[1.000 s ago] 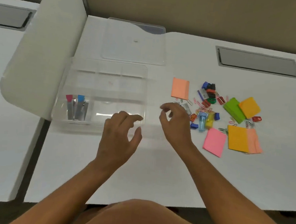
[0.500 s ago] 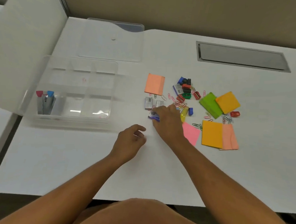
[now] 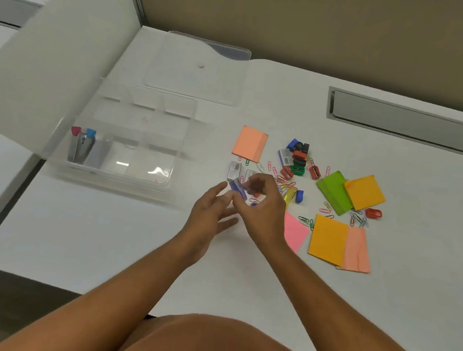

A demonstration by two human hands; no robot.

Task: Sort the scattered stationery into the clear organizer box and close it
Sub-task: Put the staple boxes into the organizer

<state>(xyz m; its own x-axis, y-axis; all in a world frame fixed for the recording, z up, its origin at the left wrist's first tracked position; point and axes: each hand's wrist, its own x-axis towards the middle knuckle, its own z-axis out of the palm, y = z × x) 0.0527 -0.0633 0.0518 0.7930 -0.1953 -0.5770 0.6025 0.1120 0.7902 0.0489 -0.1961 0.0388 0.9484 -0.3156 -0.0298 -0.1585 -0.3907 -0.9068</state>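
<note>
The clear organizer box stands open at the left of the white desk, with two small staplers upright in its front-left compartment. Its clear lid lies flat behind it. Scattered stationery lies to the right: sticky-note pads, sharpeners, paper clips. My right hand pinches a small purple box just above the desk. Beside it my left hand is open, fingers spread, touching the box's near end.
A white partition panel rises at the left behind the organizer. A grey cable slot is set into the desk at the back right. Green, orange and pink pads lie at the right. My knee shows at the bottom.
My right hand has lifted the purple box off the desk. My left hand has moved up to it and opened its fingers. The camera has shifted.
</note>
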